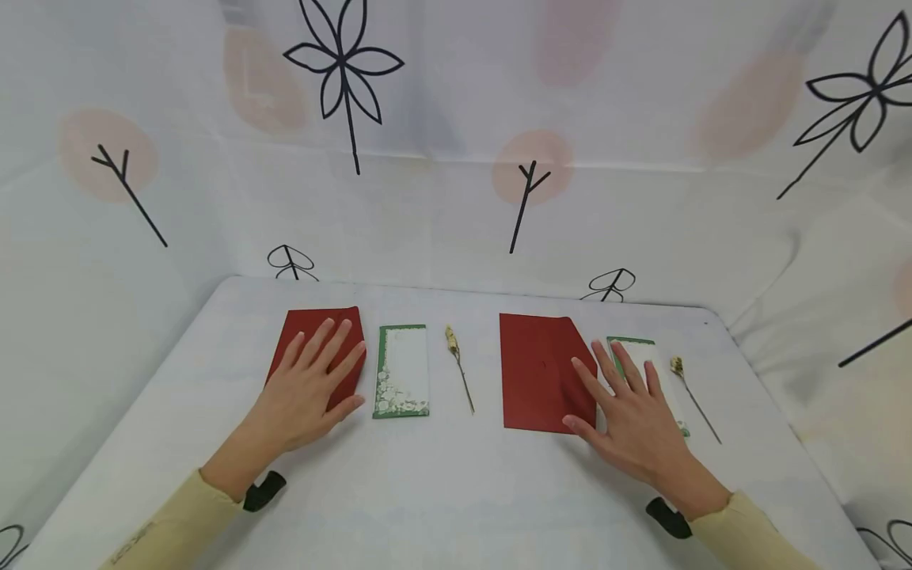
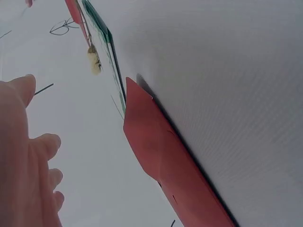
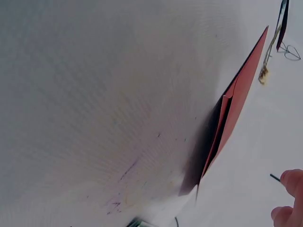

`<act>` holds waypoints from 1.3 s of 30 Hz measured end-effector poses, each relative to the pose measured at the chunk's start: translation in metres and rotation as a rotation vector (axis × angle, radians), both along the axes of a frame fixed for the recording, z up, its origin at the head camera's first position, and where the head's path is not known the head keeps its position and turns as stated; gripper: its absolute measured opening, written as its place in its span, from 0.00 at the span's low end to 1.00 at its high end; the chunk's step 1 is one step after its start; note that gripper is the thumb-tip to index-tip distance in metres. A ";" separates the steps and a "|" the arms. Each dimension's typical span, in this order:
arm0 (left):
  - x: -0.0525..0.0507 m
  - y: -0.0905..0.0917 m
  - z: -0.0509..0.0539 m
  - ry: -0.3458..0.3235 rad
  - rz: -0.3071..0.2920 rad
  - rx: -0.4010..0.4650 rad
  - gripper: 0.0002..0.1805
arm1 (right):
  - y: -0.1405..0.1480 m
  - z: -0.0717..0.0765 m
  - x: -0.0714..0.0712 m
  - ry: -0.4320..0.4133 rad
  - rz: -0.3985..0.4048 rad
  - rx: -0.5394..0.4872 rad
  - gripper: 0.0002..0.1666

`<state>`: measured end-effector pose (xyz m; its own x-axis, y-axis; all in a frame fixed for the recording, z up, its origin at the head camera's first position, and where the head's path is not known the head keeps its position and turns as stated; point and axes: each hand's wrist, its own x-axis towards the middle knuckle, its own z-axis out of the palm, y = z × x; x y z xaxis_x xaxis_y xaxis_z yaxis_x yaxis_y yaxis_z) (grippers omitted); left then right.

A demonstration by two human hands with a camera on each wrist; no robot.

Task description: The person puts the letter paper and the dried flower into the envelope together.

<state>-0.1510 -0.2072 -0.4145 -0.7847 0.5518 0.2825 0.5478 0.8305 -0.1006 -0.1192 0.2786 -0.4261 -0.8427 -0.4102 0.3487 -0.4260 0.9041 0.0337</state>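
My left hand [image 1: 302, 404] is spread with straight fingers over the left red envelope [image 1: 349, 386]. The left wrist view has the hand [image 2: 31, 161] apart from the envelope [image 2: 158, 146], which lies on the table. My right hand [image 1: 634, 423], also spread, hovers at the right edge of the other red envelope [image 1: 537, 372]. Under its fingers, a green-bordered white card [image 1: 643, 354] is partly hidden. Only fingertips [image 3: 291, 182] of that hand show in the right wrist view, away from the envelope [image 3: 236, 104]. Neither hand holds anything.
Between the envelopes lie a second green-bordered card [image 1: 404, 368] and a dried yellowish flower [image 1: 463, 372] on a thin stem. Another dried flower [image 1: 698, 402] lies far right. A patterned white cloth [image 1: 427, 214] rises behind the table [image 1: 456, 491].
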 end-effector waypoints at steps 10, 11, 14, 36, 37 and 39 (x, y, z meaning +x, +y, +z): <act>0.001 0.002 0.005 -0.089 0.027 0.064 0.38 | -0.004 -0.002 0.000 -0.032 -0.019 -0.056 0.44; 0.002 0.002 0.006 -0.106 0.030 0.085 0.37 | -0.004 -0.002 -0.001 -0.040 -0.021 -0.065 0.44; 0.003 0.001 0.005 -0.169 0.048 0.145 0.35 | -0.006 -0.003 -0.001 -0.068 -0.027 -0.105 0.43; -0.018 -0.042 -0.003 -0.405 0.212 0.469 0.25 | -0.040 -0.006 -0.005 -0.298 -0.048 -0.350 0.42; -0.020 -0.045 -0.003 -0.425 0.218 0.477 0.25 | -0.042 -0.006 -0.006 -0.298 -0.044 -0.356 0.42; -0.024 -0.052 -0.004 -0.457 0.231 0.488 0.27 | -0.046 -0.006 -0.008 -0.301 -0.034 -0.372 0.42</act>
<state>-0.1747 -0.2589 -0.4188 -0.9655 0.2510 0.0697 0.2506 0.8222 0.5110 -0.1274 0.2323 -0.4319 -0.9395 -0.2745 0.2048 -0.3373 0.8448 -0.4154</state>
